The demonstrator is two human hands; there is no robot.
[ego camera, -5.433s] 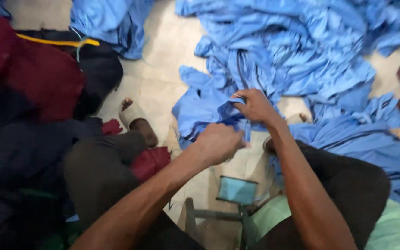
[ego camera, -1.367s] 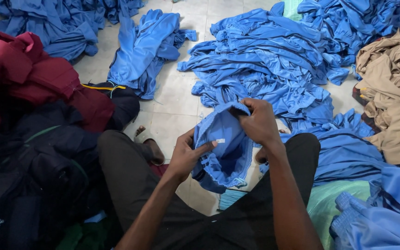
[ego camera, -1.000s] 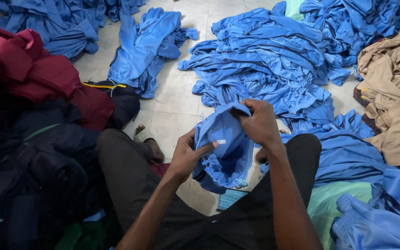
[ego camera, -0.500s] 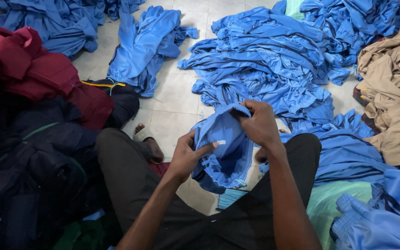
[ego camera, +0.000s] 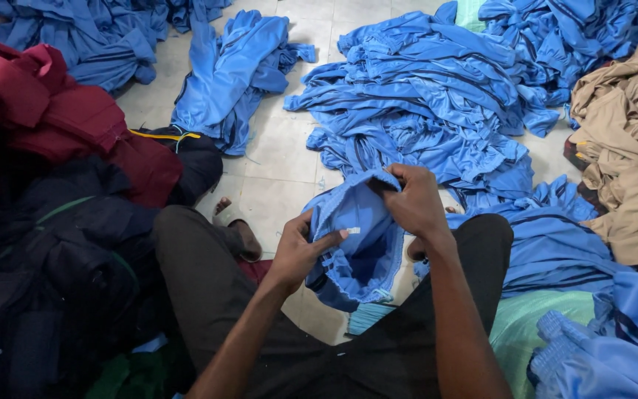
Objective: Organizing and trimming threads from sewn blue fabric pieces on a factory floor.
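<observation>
I sit on a tiled floor with a blue garment [ego camera: 359, 244] held up over my lap. My left hand [ego camera: 298, 251] grips its left edge, with the fingers pressed near a small white label inside the opening. My right hand [ego camera: 416, 201] pinches the top right edge of the same garment, holding the opening spread. My legs in dark trousers lie under it, and a bare foot [ego camera: 234, 225] shows at the left.
A big heap of blue garments [ego camera: 437, 111] lies ahead, with more blue piles at the far left [ego camera: 75, 37] and right [ego camera: 577, 251]. Maroon and dark clothes [ego camera: 53, 148] are stacked at my left. Tan garments [ego camera: 629, 162] lie at the right.
Since the oldest frame the blue garment has been lifted off the pile into my lap. Over the last second both hands hold it almost still, with only small finger shifts.
</observation>
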